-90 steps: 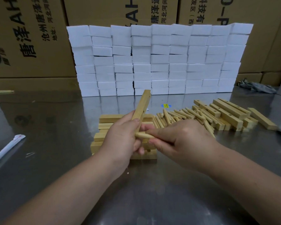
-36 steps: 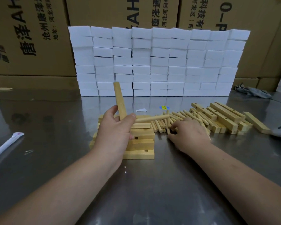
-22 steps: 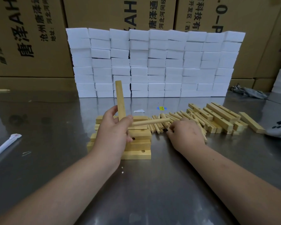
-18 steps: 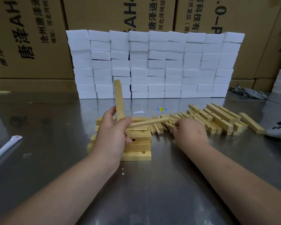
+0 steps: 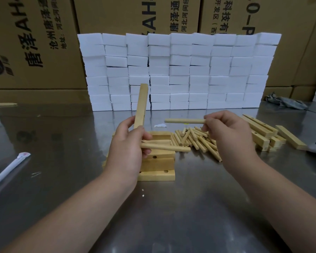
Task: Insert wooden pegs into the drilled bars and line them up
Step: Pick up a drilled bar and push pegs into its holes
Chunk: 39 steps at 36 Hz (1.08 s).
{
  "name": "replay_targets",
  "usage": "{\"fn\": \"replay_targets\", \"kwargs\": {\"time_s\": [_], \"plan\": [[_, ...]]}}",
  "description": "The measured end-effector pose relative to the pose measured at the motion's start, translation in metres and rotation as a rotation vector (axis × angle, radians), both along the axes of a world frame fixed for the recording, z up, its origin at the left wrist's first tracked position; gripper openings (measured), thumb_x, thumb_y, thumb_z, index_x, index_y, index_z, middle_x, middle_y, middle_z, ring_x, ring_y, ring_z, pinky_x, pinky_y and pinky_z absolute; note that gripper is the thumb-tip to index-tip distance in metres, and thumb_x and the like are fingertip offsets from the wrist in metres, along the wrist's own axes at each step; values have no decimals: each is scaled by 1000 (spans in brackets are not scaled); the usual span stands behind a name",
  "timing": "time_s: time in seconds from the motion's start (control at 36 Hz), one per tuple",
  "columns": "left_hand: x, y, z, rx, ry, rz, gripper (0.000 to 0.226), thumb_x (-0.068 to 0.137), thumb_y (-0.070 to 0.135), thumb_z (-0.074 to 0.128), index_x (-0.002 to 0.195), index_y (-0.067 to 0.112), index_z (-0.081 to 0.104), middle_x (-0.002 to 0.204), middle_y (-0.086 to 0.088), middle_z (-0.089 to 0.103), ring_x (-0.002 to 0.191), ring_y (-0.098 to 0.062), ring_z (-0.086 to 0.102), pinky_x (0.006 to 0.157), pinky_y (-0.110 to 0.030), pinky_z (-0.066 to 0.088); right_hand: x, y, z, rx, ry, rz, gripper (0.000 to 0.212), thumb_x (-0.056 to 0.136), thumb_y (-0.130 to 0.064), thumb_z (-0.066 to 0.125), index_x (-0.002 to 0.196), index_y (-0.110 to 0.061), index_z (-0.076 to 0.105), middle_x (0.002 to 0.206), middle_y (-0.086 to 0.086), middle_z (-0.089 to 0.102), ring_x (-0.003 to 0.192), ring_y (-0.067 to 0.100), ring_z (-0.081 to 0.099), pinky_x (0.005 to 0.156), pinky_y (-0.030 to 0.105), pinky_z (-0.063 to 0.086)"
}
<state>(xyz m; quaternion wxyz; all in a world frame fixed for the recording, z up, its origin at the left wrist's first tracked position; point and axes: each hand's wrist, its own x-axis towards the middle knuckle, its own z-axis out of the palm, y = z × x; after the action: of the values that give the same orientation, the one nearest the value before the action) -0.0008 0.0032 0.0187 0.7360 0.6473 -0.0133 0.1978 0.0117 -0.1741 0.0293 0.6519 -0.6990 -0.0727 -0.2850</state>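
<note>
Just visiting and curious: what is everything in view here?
held bar: one, pale wood, upright in left hand
inserted peg: one, pale wood, jutting right from held bar
lifted peg: one, pale wood, in right hand
loose pegs: many, pale wood, heaped below right hand
stacked bars: several, pale wood, below left hand
spare bars: several, pale wood, right of pegs
blocks: many, white, walled at back
boxes: several, brown, behind blocks
cloth: one, grey, far right
table: one, steel, under everything
left hand: one, gripping held bar
right hand: one, pinching lifted peg
</note>
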Motion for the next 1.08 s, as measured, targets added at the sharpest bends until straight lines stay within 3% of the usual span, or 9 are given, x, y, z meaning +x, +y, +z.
{"fn": "replay_targets", "kwargs": {"time_s": [0.17,0.36,0.53,0.86,1.08], "plan": [[0,-1,-1,22,-11,-17,32,98,23,40,126,31,52,59,8,58,46,-1,49,44,-15,43,-10,9,1,0,21,284,35,82,-1,59,56,-23,68,57,0,66,47,4,48,49,16,41],[-2,-3,0,17,-25,-40,32,99,20,40,125,27,58,58,6,58,47,0,49,42,-15,42,-9,12,-1,4,24,311,32,81,0,60,56,-19,65,59,2,67,46,4,50,48,15,41],[-5,-2,0,37,-32,-57,29,99,20,40,117,34,58,64,3,59,53,-2,52,44,-15,43,-9,11,0,17,32,288,27,81,-1,60,60,-18,64,60,2,68,46,5,52,47,14,42],[-6,-2,2,63,-39,-69,28,99,19,40,114,35,57,67,1,59,49,0,52,45,-14,44,-12,10,1,0,20,348,36,82,-2,59,57,-25,68,61,3,68,47,4,50,49,14,42],[-6,-2,2,66,-34,-60,29,98,19,41,116,34,58,63,4,60,50,0,53,45,-15,45,-13,13,2,19,22,381,14,67,-19,61,58,-26,69,60,3,67,46,6,50,49,15,41]]}}
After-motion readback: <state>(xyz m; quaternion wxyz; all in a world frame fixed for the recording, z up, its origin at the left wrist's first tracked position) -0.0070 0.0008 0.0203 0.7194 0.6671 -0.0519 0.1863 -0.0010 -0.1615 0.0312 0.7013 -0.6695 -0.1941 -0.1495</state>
